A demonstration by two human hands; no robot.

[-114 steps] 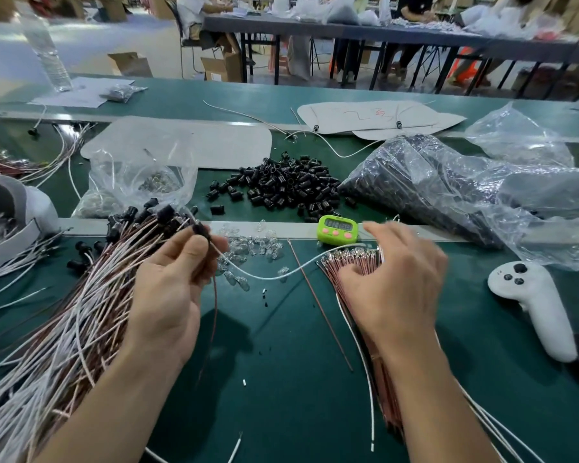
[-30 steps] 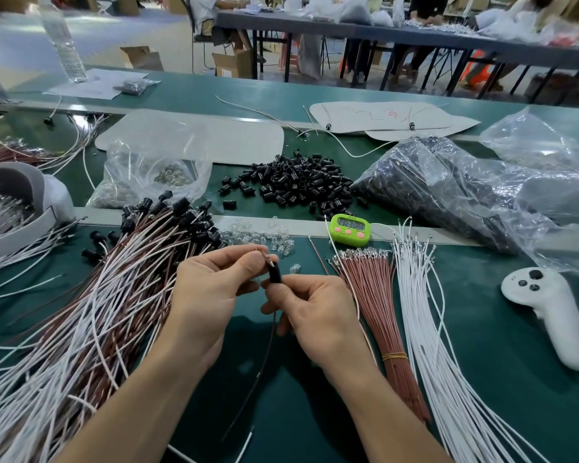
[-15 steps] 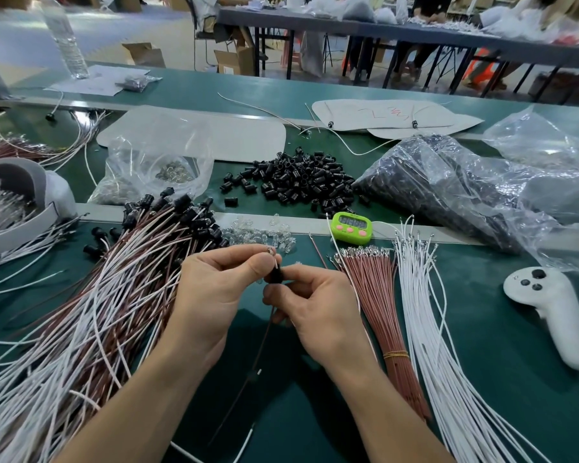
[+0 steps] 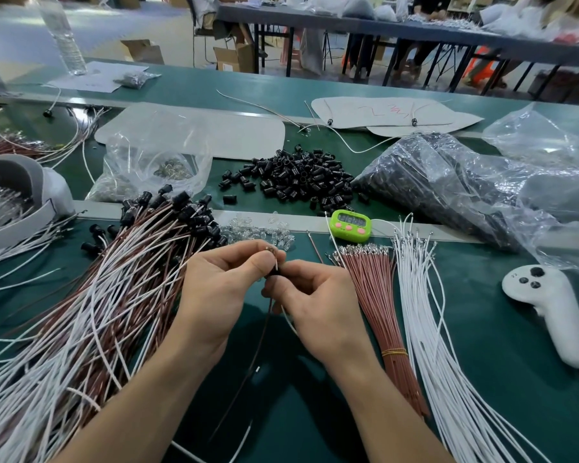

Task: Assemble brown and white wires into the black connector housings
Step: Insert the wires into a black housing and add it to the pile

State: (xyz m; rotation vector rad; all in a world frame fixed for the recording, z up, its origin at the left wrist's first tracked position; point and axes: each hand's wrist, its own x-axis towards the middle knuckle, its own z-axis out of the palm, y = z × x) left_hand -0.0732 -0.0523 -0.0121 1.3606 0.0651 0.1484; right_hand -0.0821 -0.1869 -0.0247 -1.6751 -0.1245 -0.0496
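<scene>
Firmly, left fingers (image 4: 259, 262) pinch wire (image 4: 276, 262) (right (image 4: 296, 274), housing (image 4: 274, 274))

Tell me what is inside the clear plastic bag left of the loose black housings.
The clear bag holds small, pale shiny pieces, heaped along its bottom. Creased, glaring plastic blurs them, so their kind cannot be told. The loose black housings lie outside it.

The left hand (image 4: 221, 295) and the right hand (image 4: 318, 305) are bare. The left forearm (image 4: 141, 402) and the right forearm (image 4: 391, 412) are bare from wrist to the lower edge. The left thumbnail looks cut short.
</scene>
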